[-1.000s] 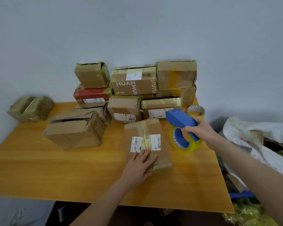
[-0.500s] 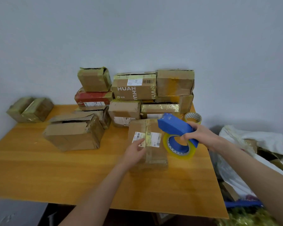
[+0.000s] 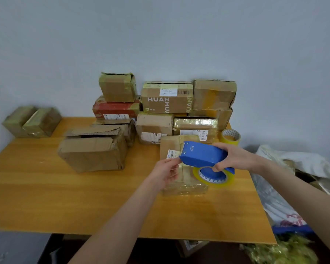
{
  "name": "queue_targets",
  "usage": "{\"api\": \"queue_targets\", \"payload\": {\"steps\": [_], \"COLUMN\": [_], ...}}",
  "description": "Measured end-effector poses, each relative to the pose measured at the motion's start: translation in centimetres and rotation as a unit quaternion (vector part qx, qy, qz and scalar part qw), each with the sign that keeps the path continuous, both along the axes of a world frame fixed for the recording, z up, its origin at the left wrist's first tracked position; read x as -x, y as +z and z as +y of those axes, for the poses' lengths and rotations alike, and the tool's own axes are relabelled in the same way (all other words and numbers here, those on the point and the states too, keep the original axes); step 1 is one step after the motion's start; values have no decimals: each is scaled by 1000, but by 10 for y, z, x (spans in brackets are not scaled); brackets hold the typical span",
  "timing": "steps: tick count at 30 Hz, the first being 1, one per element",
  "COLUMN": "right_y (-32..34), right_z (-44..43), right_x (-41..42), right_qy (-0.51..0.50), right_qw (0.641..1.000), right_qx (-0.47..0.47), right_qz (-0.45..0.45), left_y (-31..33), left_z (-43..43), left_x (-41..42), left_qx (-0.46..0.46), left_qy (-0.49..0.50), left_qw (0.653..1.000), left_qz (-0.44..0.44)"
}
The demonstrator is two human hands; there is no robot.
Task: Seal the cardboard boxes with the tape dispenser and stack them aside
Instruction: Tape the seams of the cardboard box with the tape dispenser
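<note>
wooden table, boxes along the back

the orange-brown wooden table carries a flat taped parcel near its middle. left of it, apart, sits a big crumpled box with loose top flaps. along the far edge a row of boxes stands by the wall, with more piled on top. a yellow roll of tape lies at the right rear corner, just beside that row.

Blue tape dispenser in right hand (left hand at its front)
</note>
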State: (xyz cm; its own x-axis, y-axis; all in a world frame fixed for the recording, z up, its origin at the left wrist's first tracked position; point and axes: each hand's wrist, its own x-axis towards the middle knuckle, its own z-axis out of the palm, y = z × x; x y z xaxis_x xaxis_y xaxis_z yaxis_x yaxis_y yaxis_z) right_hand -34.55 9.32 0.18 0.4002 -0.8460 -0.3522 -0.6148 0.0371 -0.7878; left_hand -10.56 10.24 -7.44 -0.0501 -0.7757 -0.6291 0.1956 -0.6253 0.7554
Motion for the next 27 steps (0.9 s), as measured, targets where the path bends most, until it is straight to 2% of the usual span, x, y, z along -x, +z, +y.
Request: {"api": "queue_targets", "payload": {"steps": [3, 5, 8, 11, 17, 20, 24, 27], "right_y": [-4, -6, -8, -10, -16, -19, -22, -27], "right_z": [2, 4, 5, 3, 4, 4, 3, 6], "right_x": [-7, -10, -14, -12, -1, 20, 60, 80], "right_qy": [15, 37, 77, 101, 144, 155, 152, 136], "right_qw": [999, 991, 970, 956, 957, 959, 958, 964], "right_qx": [33, 88, 158, 184, 174, 162, 130, 101], "right_qz": [41, 91, 166, 203, 185, 171, 208, 204], "left_y": [-5, -7, -10, -12, -17, -21, -33, -41], "left_z": [3, 6, 11, 17, 28, 40, 62, 71], "left_x": [-1, 0, 1, 5, 7, -15, -54, -59], "left_qx": [43, 58, 69, 77, 77, 72, 49, 35], "left_qy": [12, 36, 54, 64, 74, 119, 187, 201], "left_qw": [997, 993, 990, 984, 973, 964, 948, 944], "left_qz": [-70, -100, -114, -146, -203, -228, -252, -259]}}
